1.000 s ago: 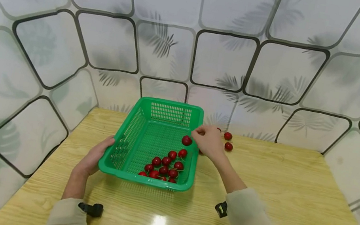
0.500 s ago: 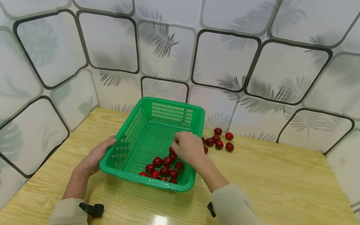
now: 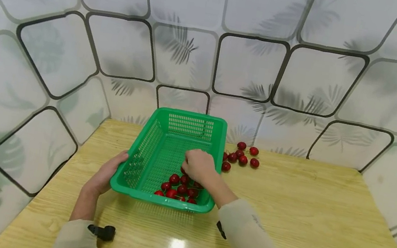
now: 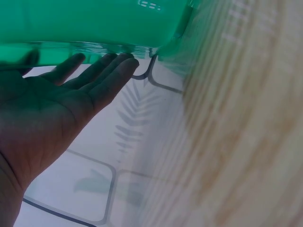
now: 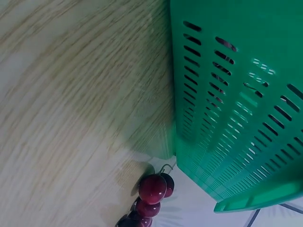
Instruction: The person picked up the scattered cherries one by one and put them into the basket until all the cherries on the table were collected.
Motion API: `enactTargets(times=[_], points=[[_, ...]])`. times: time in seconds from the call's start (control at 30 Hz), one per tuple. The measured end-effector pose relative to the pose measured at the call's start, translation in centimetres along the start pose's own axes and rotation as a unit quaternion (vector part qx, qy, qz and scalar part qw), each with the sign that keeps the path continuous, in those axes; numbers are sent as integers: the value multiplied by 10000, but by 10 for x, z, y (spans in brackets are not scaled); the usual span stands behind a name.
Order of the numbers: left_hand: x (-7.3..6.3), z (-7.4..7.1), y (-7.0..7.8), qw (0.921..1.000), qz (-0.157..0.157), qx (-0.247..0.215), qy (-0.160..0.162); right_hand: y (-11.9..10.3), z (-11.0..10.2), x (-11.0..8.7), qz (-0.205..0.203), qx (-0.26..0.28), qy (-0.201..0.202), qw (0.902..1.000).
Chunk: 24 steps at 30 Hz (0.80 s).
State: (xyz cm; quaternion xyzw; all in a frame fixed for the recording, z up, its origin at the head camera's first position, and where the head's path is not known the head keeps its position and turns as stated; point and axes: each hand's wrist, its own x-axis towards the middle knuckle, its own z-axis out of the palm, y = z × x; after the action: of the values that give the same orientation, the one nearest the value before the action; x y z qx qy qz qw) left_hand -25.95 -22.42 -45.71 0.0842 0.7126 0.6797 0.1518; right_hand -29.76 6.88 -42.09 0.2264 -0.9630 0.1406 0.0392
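Note:
A green plastic basket with slotted walls sits on the table, several red cherries gathered in its near right part. My left hand rests against the basket's left side, thumb at the rim; in the left wrist view its fingers lie nearly straight just under the rim. Inside the basket, my right hand is low over the pile with curled fingers. It pinches a cherry, partly hidden below the fingertips. The right wrist view shows the basket's outer wall, and the right hand is out of sight there.
More cherries with stems lie on the wooden table to the right of the basket, near the back edge. A patterned wall covering stands behind the table and at both sides.
My right hand has carried a cherry from above the basket's right rim leftward and down to the pile, uncovering the cherries on the table. The left hand and basket stay put.

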Motion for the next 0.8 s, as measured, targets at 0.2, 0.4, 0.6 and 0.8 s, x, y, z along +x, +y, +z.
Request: enactTargets(times=[0.2, 0.4, 0.6, 0.8], points=[[1, 1, 0, 10000, -34, -10, 39, 0, 3, 1, 124, -93, -227, 9996], [1, 1, 0, 10000, -35, -17, 92, -2, 5, 2, 198, -210, -452, 9986], [0, 1, 1, 9999, -49, -16, 105, -3, 6, 2, 264, -322, -572, 9975], [0, 2, 1, 9999, -20, -50, 86, -4, 6, 0, 322, -382, -687, 9964]])
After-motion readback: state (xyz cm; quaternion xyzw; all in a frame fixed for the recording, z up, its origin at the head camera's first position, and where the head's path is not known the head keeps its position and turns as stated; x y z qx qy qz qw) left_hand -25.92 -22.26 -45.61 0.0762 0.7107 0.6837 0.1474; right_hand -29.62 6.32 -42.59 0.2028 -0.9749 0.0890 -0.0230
